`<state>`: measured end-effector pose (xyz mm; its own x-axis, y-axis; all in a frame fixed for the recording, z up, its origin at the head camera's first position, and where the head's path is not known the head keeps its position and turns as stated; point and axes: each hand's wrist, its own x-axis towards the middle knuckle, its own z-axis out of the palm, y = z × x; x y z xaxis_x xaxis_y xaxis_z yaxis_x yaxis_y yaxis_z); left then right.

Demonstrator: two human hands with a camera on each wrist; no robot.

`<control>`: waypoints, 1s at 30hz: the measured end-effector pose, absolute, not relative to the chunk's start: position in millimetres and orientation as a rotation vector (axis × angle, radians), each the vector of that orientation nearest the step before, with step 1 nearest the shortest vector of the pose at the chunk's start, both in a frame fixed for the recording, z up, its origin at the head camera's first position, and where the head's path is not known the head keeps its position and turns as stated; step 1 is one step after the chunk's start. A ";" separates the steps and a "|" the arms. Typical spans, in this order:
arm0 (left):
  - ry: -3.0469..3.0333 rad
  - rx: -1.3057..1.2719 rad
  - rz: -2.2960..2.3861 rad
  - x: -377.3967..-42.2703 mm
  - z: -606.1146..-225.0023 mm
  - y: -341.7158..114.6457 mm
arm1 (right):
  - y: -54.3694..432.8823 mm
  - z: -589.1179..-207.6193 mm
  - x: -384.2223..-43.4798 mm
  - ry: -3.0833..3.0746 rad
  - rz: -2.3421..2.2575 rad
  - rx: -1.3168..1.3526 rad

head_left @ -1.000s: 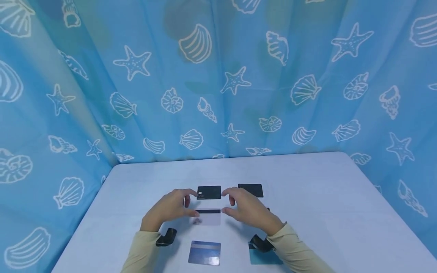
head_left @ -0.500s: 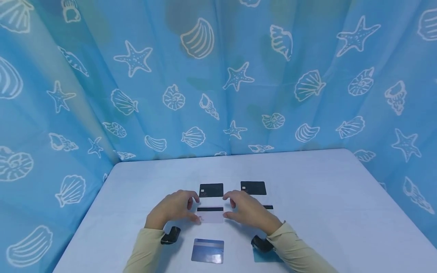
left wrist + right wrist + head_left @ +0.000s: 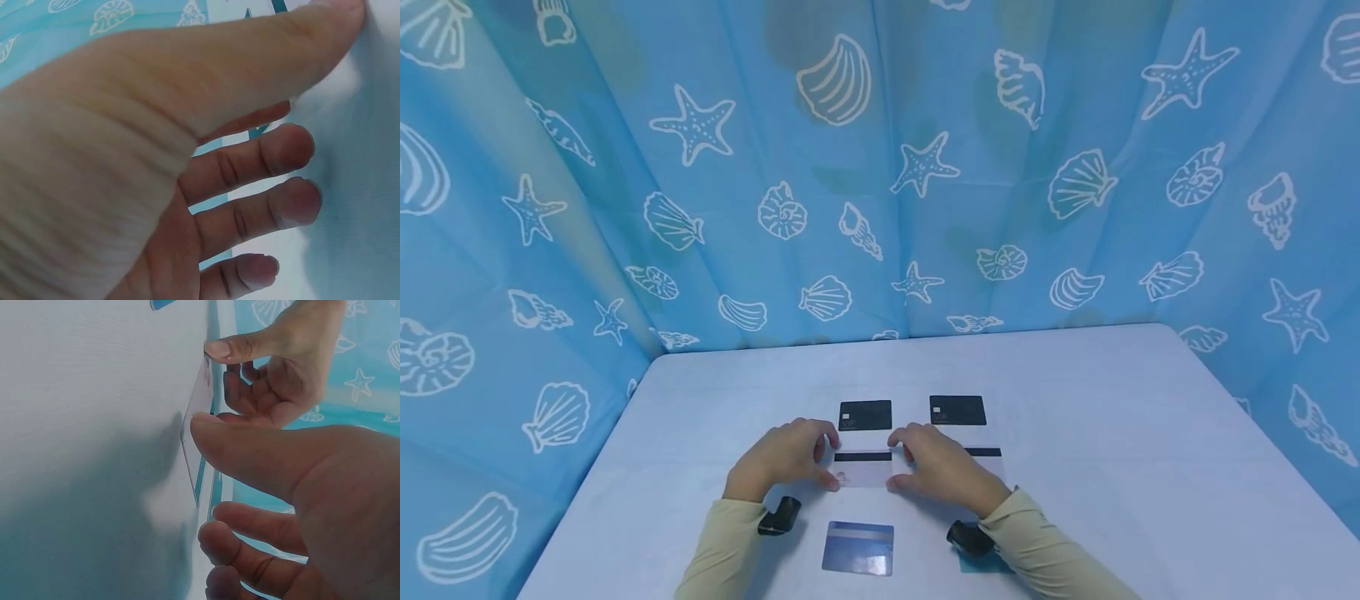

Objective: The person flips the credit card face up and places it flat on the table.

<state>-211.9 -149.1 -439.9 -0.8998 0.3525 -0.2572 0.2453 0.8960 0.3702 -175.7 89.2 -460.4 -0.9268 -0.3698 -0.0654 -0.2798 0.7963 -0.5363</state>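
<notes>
A white card with a black magnetic stripe (image 3: 862,471) lies on the table between the two hands. At its left end is my left hand (image 3: 786,454), thumb right at the near corner and index finger by the far one. My right hand (image 3: 946,467) mirrors this at the right end, thumb by the near corner, index finger by the far one. The fingers of both hands are spread and loosely bent. In the right wrist view, the card (image 3: 195,431) runs obliquely between both thumbs. In the left wrist view, the left hand (image 3: 206,144) hides nearly all of the card.
Behind the hands lie two black VIP cards (image 3: 865,415). Another striped white card (image 3: 988,458) is partly hidden by the right hand. A blue card (image 3: 858,548) lies in front, and a teal card (image 3: 981,562) shows under the right wrist. A shell-print curtain (image 3: 880,167) backs the table.
The left index finger has left the near black card's corner for the striped white card's end. The right hand has come down closer to that card's other end. The view has shifted slightly.
</notes>
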 end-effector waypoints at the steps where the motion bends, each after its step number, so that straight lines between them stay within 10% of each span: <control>1: 2.743 0.451 0.474 -211.9 -440.4 -149.4 | 88.6 -460.2 -175.6 2.821 -0.801 -0.515; 30: 2.703 0.486 0.514 -207.6 -440.0 -145.6 | 86.4 -467.4 -176.5 2.747 -0.918 -0.475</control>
